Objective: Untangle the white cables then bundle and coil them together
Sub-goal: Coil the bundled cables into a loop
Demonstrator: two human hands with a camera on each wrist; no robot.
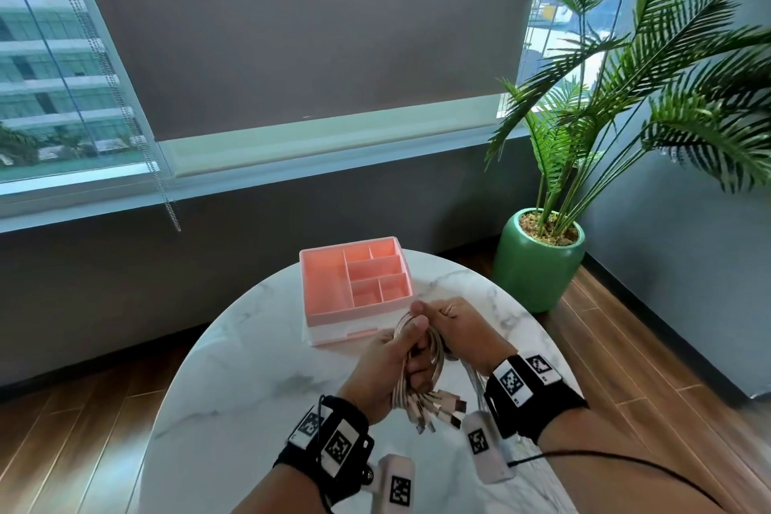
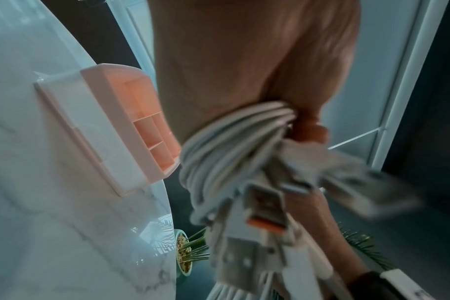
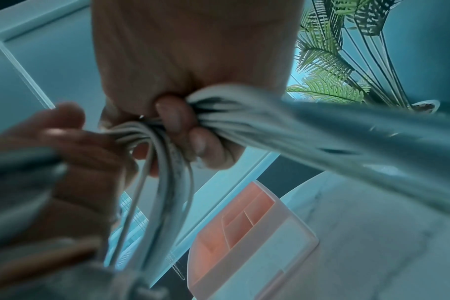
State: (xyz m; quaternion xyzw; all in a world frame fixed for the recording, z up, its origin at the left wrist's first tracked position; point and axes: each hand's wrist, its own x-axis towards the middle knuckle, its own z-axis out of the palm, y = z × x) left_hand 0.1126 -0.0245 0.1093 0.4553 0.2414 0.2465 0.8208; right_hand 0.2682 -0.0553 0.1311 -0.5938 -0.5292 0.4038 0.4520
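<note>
A bundle of white cables (image 1: 436, 348) hangs above the round marble table (image 1: 250, 367), and both hands hold it. My left hand (image 1: 386, 355) grips the gathered strands, thumb up on the looped top. Several USB plugs (image 1: 438, 409) dangle from below this hand. My right hand (image 1: 459, 325) is curled round the same cables just to the right, close against the left. In the left wrist view the cables (image 2: 226, 146) wrap under my palm and the plugs (image 2: 265, 211) hang blurred. In the right wrist view my fingers (image 3: 177, 121) close over the strands (image 3: 244, 121).
A pink compartment organizer (image 1: 354, 284) stands on the table just beyond my hands. A green pot with a palm plant (image 1: 538, 259) is on the wooden floor at the right. The window wall lies behind the table.
</note>
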